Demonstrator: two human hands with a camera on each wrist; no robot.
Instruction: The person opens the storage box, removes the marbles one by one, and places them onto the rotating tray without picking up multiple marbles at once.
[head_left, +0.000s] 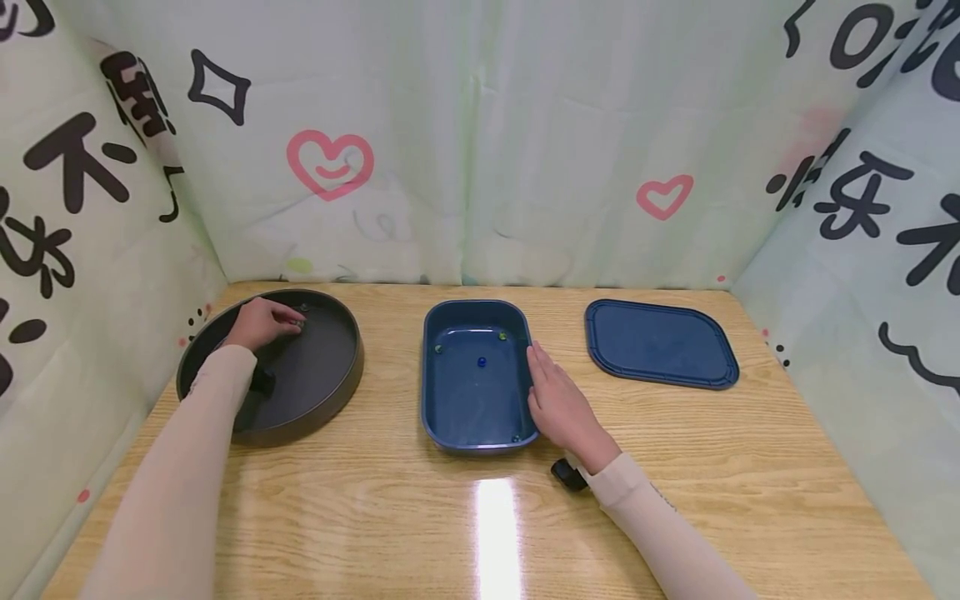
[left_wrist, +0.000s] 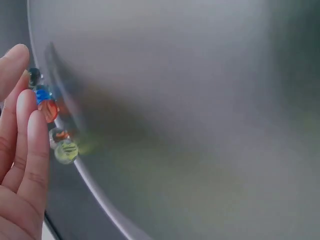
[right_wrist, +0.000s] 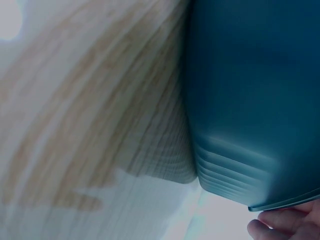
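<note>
Marbles (left_wrist: 48,110) of swirled glass inside round dark-grey metal-looking pan (head_left: 318,358); left grip (head_left: 264,322) narrow at them, cannot tell if holding; pinch singly, right grip (head_left: 562,404) straight-fingered, steadying rectangular blue plastic container (head_left: 480,408)

The right part is filled by the smooth outer wall of a blue container (right_wrist: 250,100), on which several parallel lines are seen near the rim. At this rim, in the lower corner, the right hand (right_wrist: 292,222) is only partly shown. At left, a wood-grained surface (right_wrist: 90,110) is seen, somewhat blurred.
</note>
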